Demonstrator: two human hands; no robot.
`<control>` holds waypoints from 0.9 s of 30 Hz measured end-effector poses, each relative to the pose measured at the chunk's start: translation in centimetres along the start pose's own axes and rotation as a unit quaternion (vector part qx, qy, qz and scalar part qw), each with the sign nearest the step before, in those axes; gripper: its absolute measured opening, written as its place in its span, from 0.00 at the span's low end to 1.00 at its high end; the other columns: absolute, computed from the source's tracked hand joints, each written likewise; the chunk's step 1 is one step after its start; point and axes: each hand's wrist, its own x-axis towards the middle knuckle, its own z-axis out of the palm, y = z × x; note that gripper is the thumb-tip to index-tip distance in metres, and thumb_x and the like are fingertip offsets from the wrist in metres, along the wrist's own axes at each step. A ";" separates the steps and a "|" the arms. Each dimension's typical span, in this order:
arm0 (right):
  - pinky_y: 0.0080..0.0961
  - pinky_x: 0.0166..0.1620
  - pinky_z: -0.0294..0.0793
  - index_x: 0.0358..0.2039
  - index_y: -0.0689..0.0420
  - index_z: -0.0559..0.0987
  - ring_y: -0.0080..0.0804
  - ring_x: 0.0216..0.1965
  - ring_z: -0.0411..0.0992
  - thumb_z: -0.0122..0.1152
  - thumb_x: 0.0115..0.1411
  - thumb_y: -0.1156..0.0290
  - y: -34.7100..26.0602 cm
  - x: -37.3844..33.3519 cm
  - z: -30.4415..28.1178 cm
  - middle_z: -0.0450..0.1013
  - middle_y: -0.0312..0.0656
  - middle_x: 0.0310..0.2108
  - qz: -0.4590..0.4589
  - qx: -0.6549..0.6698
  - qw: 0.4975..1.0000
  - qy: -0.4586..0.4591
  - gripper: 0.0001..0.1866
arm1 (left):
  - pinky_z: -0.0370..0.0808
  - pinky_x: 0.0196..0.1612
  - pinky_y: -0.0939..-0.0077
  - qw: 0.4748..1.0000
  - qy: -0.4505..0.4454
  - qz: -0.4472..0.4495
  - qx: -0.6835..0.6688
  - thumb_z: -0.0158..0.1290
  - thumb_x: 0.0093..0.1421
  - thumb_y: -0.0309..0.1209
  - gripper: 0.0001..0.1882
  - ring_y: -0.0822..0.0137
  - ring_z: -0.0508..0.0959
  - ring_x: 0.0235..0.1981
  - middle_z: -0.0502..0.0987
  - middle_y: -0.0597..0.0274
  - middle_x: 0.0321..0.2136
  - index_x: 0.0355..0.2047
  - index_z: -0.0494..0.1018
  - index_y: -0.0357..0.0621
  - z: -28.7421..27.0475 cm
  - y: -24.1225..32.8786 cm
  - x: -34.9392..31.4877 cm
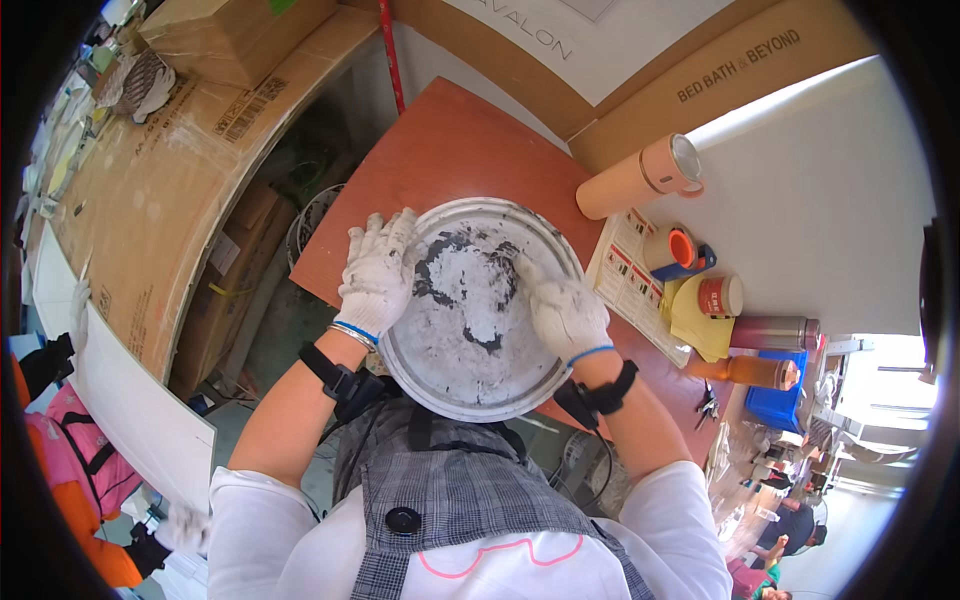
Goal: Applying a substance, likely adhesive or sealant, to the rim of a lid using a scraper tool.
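Observation:
A round, shallow metal pan [480, 385] with a raised rim sits in front of me, overlapping the near edge of the red-brown table. Its grey-white face carries dark, scraped-looking patches. My left hand [378, 270], in a white knitted glove, grips the left rim with its fingers close to the edge. Over the right side lies my right hand [565, 312], gloved too, its fingers bent inward against the pan's face near a dark patch. Whatever those fingers hold, if anything, I cannot make out.
The red-brown table [440, 140] bears a peach tumbler [630, 180], a printed sheet [625, 275], an orange-and-blue tape roll [682, 250], a jar [718, 297] and bottles on its right. Cardboard [160, 180] covers a surface at left. Another person's gloved hand [185, 528] shows lower left.

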 end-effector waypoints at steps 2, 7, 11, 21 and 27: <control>0.42 0.50 0.72 0.60 0.39 0.68 0.50 0.46 0.74 0.38 0.66 0.60 0.8 1.3 0.5 0.75 0.49 0.45 0.000 0.005 0.999 0.032 0.23 | 0.52 0.66 0.47 1.000 0.000 0.007 0.002 0.44 0.65 0.34 0.26 0.44 0.61 0.63 0.68 0.51 0.59 0.63 0.61 0.45 -0.2 0.8 0.5; 0.42 0.50 0.72 0.60 0.41 0.69 0.51 0.47 0.73 0.38 0.66 0.59 1.5 -0.1 1.7 0.76 0.49 0.45 -0.021 -0.007 0.997 0.077 0.23 | 0.52 0.66 0.47 1.000 -0.022 -0.012 0.014 0.44 0.65 0.34 0.26 0.43 0.61 0.63 0.67 0.51 0.59 0.63 0.60 0.44 -0.5 0.6 0.1; 0.42 0.51 0.71 0.60 0.41 0.70 0.51 0.48 0.73 0.37 0.66 0.58 2.2 1.8 1.9 0.75 0.48 0.47 -0.004 0.011 0.994 0.110 0.23 | 0.52 0.66 0.47 1.000 -0.020 0.002 -0.005 0.44 0.64 0.34 0.27 0.44 0.60 0.63 0.67 0.51 0.60 0.63 0.59 0.44 -1.3 1.6 0.5; 0.42 0.49 0.72 0.57 0.40 0.72 0.50 0.46 0.74 0.34 0.69 0.51 1.9 2.1 1.4 0.77 0.47 0.44 0.029 0.005 0.994 0.104 0.23 | 0.52 0.66 0.47 1.000 -0.021 -0.011 -0.019 0.46 0.64 0.34 0.27 0.43 0.60 0.63 0.68 0.50 0.59 0.63 0.60 0.44 -0.8 1.4 0.1; 0.43 0.59 0.65 0.58 0.47 0.70 0.52 0.53 0.69 0.32 0.70 0.55 0.1 -0.7 1.7 0.74 0.52 0.49 -0.005 -0.009 0.996 0.086 0.24 | 0.53 0.66 0.47 1.000 -0.005 -0.009 -0.004 0.46 0.64 0.35 0.27 0.43 0.61 0.63 0.68 0.51 0.58 0.63 0.61 0.45 -0.5 0.1 -0.6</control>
